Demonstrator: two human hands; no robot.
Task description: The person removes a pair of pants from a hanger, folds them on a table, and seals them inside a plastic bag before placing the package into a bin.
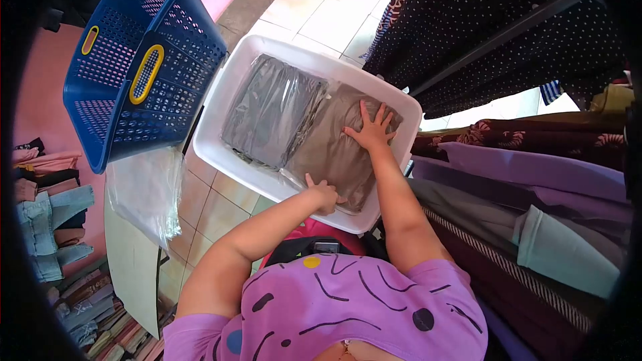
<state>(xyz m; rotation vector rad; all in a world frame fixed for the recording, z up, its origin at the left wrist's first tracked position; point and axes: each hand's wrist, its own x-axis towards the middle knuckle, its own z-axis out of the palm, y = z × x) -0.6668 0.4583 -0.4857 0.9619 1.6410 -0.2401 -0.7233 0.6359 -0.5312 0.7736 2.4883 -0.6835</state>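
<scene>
A white plastic tub [234, 170] holds folded garments in clear plastic packs, lying side by side. On the left is a dark grey pack [271, 110], its shiny wrap catching the light. The brownish-grey pack [328, 140] fills the right side. My right hand [372, 128] lies flat on the upper part of this brownish pack, fingers spread. At the pack's near edge, close to the tub's front wall, my left hand [322, 196] rests with its thumb and index finger apart. Its other fingers are partly hidden.
A blue perforated basket [170, 87] with yellow-rimmed handles stands at the left. Below it, clear plastic bags [147, 190] lie on a pale board [134, 247]. Hanging garments [521, 194] crowd the right side. Folded clothes [50, 234] are stacked at far left.
</scene>
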